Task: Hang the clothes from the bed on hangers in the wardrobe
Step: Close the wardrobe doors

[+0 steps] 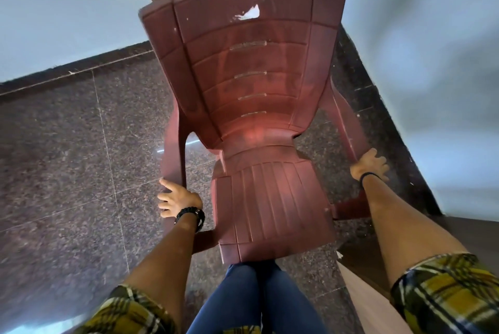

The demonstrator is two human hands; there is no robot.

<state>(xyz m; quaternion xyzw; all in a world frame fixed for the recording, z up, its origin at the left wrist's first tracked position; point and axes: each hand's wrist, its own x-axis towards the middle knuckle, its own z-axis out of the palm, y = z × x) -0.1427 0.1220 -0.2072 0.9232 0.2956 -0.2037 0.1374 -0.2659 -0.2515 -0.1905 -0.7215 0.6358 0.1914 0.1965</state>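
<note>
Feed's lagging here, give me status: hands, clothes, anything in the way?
Left hand and right hand each grip an armrest of the maroon plastic chair. No clothes, hangers or wardrobe in view. Chair fills the space ahead, by the wall.

No writing, label, brand, number or sign can be read anywhere in this view. The red plastic chair carries only moulded ribs and slots, and a patch of white scuffing near the top of its backrest forms no letters. The checked sleeves, the wristbands, the stone floor and the pale walls bear no readable marks either.
</note>
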